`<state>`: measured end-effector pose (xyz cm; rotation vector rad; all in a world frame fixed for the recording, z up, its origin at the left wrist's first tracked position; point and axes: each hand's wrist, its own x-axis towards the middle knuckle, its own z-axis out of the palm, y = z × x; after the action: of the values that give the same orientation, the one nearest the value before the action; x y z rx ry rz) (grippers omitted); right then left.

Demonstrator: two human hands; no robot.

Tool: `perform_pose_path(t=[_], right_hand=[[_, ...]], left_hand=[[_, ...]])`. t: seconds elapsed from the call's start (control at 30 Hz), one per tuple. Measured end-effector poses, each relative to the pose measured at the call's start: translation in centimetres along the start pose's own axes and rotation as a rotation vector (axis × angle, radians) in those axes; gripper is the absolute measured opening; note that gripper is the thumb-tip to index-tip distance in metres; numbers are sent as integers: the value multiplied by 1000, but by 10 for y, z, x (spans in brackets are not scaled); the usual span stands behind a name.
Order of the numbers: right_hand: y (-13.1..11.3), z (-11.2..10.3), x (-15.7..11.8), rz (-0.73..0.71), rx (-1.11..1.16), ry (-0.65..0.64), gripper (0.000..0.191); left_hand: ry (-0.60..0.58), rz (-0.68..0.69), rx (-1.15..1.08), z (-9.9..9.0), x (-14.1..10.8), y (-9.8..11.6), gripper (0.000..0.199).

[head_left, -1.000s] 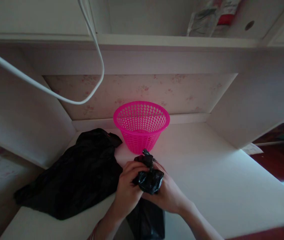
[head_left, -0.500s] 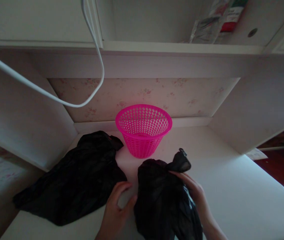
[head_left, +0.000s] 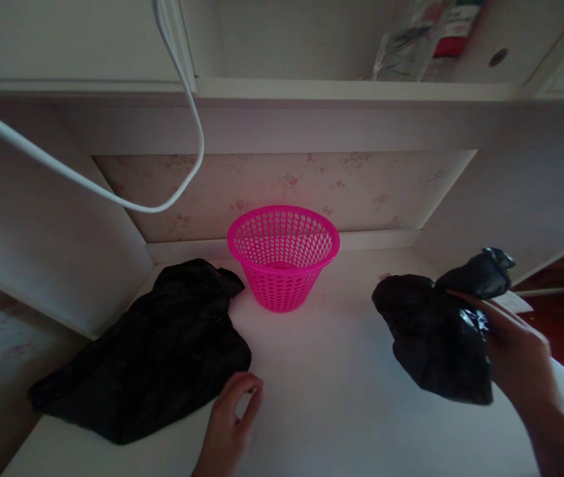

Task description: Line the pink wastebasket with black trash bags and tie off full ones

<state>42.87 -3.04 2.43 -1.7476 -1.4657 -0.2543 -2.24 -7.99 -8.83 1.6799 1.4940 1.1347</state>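
Note:
My right hand (head_left: pixel 520 351) grips a knotted black plastic bag (head_left: pixel 441 344) just below its tied neck. The bag is held at the right side of the white desktop; what is inside cannot be seen. My left hand (head_left: pixel 230 421) is near the front of the desktop, its thumb and index fingertips close together in a loop with nothing between them. Beside it, on the left, a larger black bag or sheet (head_left: pixel 147 351) lies crumpled flat. Behind both hands a pink perforated plastic basket (head_left: pixel 282 288) stands upright, with no bag around its rim.
A white cable (head_left: pixel 197 139) hangs in a loop at the upper left. Above the desktop (head_left: pixel 322 397) is an open shelf (head_left: pixel 361 91) holding clear packets and a red-and-green item (head_left: pixel 453 40). White side panels (head_left: pixel 500 179) and a flowered back wall (head_left: pixel 286 182) enclose the space.
My right hand has carried the knotted black bag from the front middle to the right. My left hand has stayed in place while its thumb and index finger came together.

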Motion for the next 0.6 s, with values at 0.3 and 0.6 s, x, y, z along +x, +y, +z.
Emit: perform_pose_path(t=[0.3, 0.6], right_hand=[[72, 25, 36, 145, -4, -126, 37], [42, 15, 12, -42, -51, -34, 77]], left_hand=[[-18, 92, 72, 0, -1, -2, 31], [186, -41, 231, -64, 9, -19, 34]])
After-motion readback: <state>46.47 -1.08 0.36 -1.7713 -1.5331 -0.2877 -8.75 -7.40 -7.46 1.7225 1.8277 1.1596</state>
